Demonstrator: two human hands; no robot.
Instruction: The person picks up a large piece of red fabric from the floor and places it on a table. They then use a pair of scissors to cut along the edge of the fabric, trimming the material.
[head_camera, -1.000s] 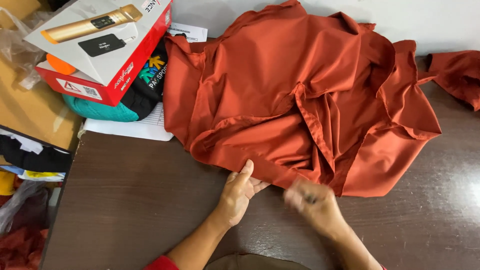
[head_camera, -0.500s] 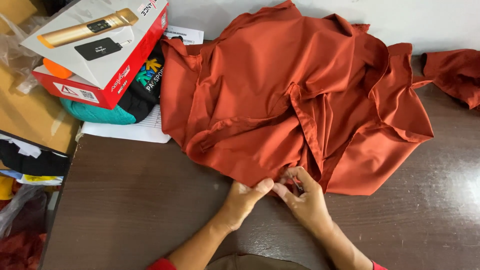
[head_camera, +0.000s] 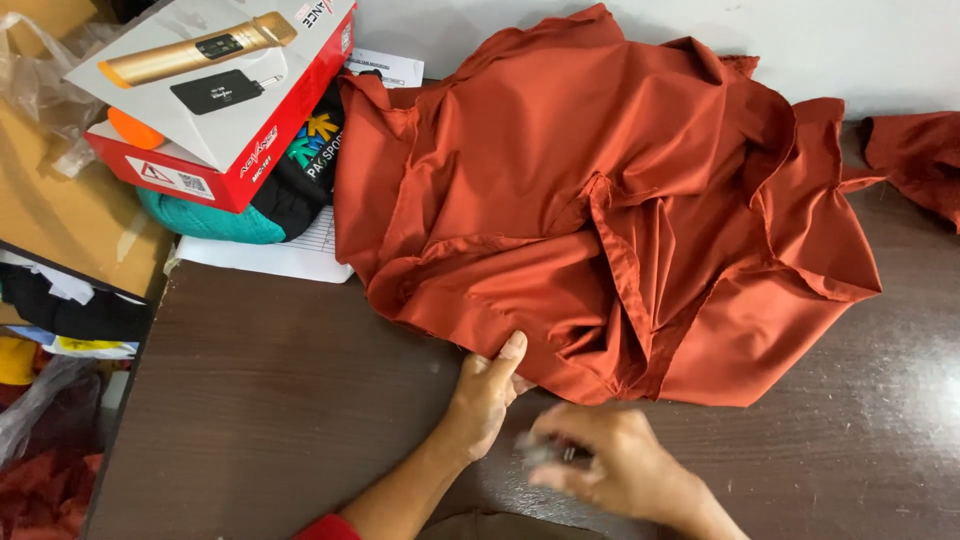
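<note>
Rust-orange garment (head_camera: 600, 200): lies crumpled on dark wood table (head_camera: 280, 400), spread across far half, upper edge against the white wall. Not flat, not folded. Deep creases thru the middle, a seamed strip or placket running down centre, corners turned over at right. Near hem faces the person. A second piece of the same orange cloth (head_camera: 915, 160) sits apart at far right edge.

Progress, as judged: early. Cloth is on the table and roughly opened out, but no fold lines set, no smoothing evident; nearly all the straightening looks left to do.

Left hand (head_camera: 485, 395): fingers extended and together, tips resting on the near hem of the garment, thumb tucked below the edge. Looks like a light pinch or press at the hem, narrow, not a fistful. Holds cloth only.

Right hand (head_camera: 610, 465): blurred, just beside the left, off the cloth, over bare table. Fingers curled loosely; something small and greyish may be at the fingertips, can't tell what, or whether it's gripped at all.

Surrounds: at far left, red-and-white box (head_camera: 215, 95) w/ a gold microphone pictured on it, stacked on black and teal fabric (head_camera: 260, 205) and a sheet of paper (head_camera: 270, 255). Cardboard and clutter beyond the table's left edge.
</note>
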